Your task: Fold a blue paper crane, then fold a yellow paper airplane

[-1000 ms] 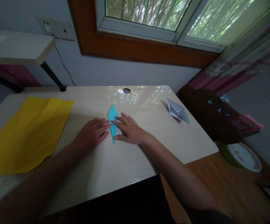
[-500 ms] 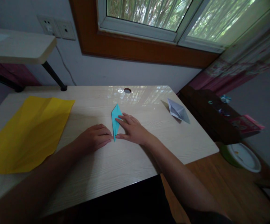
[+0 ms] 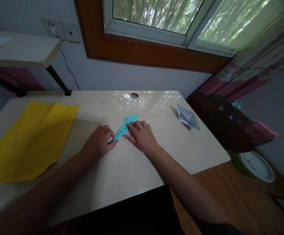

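A turquoise sheet of origami paper (image 3: 124, 128), folded into a long narrow kite shape, lies slanted on the table, its thin tip toward me and to the left. My left hand (image 3: 99, 140) pinches that tip between thumb and fingers. My right hand (image 3: 143, 135) is at the paper's right side, its index fingertip on the surface and its thumb by the lower edge, steadying it. The other right fingers are curled beside it. Part of the paper's right edge is hidden behind this hand.
A large yellow sheet (image 3: 31, 140) covers the table's left side. Toward the right edge stands a folded white paper shape (image 3: 188, 117). A raised shelf (image 3: 21, 52) is at back left. A round cable hole (image 3: 134, 96) sits near the table's back edge.
The turquoise paper has turned clockwise, its wide end swinging right and its thin tip left. My left hand has closed on the tip; my right hand has shifted slightly right.
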